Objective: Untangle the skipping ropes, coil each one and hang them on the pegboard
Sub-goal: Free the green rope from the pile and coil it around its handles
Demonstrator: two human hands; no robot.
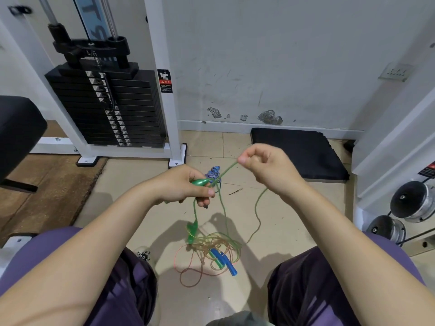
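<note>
1. At the far left we saw a black padded bench [18, 135], cut off by the frame edge, and beside it a white-framed weight machine with a stack of black iron plates [106, 109]; its upper part ran out of view.
2. Our left hand [186, 184] was curled tight around a glossy green plastic skipping-rope handle [200, 182], whose tapered end poked out past the fingers. A bunch of blue-and-white braided cord [214, 172] sat just beyond that end, touching the hand; we could not tell how it was knotted.
3. A thin green skipping rope [227, 171] ran taut from the handle up to the right. Further lengths of it dropped to the floor, one carrying a second green handle [191, 229], blurred and hanging in the air.
4. On the beige tiled floor [282, 220] between our knees lay a tangle of green and thin orange rope loops [211, 245], with two blue plastic tube handles [226, 262] resting in it. Which strand belonged to which rope was too muddled to make out.
5. Our right hand [266, 170] was raised, thumb and forefinger pinching the green rope, the other fingers curled in.
6. Behind it a black foam mat [301, 154] lay against the scuffed white wall [282, 55]; at the right edge, chrome dumbbells [409, 203] were partly cut off.
</note>
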